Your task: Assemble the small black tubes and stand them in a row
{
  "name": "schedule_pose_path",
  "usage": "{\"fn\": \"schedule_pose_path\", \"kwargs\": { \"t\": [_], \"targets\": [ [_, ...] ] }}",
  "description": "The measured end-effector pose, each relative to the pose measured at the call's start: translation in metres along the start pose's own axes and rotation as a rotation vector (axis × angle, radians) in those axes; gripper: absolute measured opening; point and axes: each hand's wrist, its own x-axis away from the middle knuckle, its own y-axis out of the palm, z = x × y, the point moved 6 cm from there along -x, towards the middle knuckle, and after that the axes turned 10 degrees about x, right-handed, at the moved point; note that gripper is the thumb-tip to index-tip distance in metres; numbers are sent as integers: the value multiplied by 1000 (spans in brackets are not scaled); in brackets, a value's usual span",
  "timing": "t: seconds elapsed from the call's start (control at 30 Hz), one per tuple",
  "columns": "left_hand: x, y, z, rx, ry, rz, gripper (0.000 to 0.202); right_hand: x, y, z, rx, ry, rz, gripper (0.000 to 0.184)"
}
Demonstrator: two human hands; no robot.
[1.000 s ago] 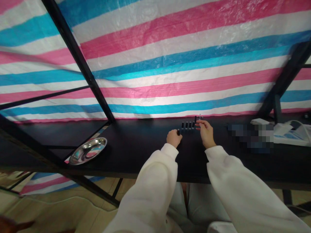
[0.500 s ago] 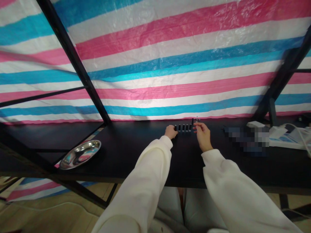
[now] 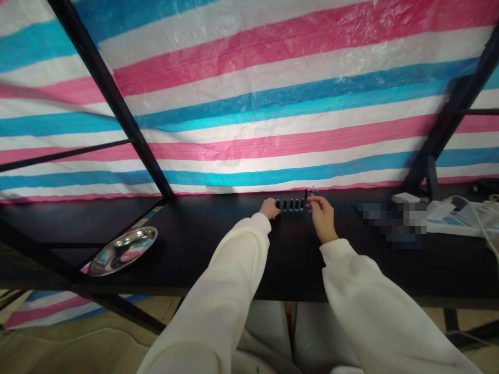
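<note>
A short row of small dark upright pieces (image 3: 290, 204) stands near the back edge of the black table (image 3: 218, 244). My left hand (image 3: 270, 208) is closed at the left end of the row, touching the leftmost piece. My right hand (image 3: 320, 217) is at the right end, its fingers pinched on a small dark piece with a clear tip (image 3: 309, 194). Both arms are in white sleeves.
A shiny metal dish (image 3: 122, 250) lies at the table's left front. Papers, a white box and a cable (image 3: 456, 210) sit at the right. Black frame bars (image 3: 113, 104) cross in front of a striped pink, blue and white tarp (image 3: 273, 93) behind the table.
My left hand has moved forward from in front of the row, carrying a small dark piece, to the row's left end. The right hand has stayed at the right end.
</note>
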Motion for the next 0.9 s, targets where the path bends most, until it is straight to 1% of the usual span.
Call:
{"fn": "schedule_pose_path", "kwargs": {
  "t": [0.23,0.43,0.53,0.63,0.73,0.8,0.9],
  "targets": [
    [-2,-1,-5,22,-12,-18,11,1,-1,-3,6,0,-8,19],
    [4,-8,-12,26,-20,-28,21,0,-1,-2,12,-8,-9,19],
    [10,-12,-13,-16,-55,-22,17,0,0,-2,16,-10,-11,19],
    [19,-15,-13,-83,-112,49,16,0,-1,-3,25,-12,-5,19],
    [33,-13,-11,-109,-159,129,22,1,-1,-4,36,-19,-1,19],
    [44,-9,-7,-149,-164,175,23,1,-1,-3,38,-20,0,20],
    [56,-7,-1,-226,-122,245,20,0,-1,-2,37,-18,-1,20]
  ]
}}
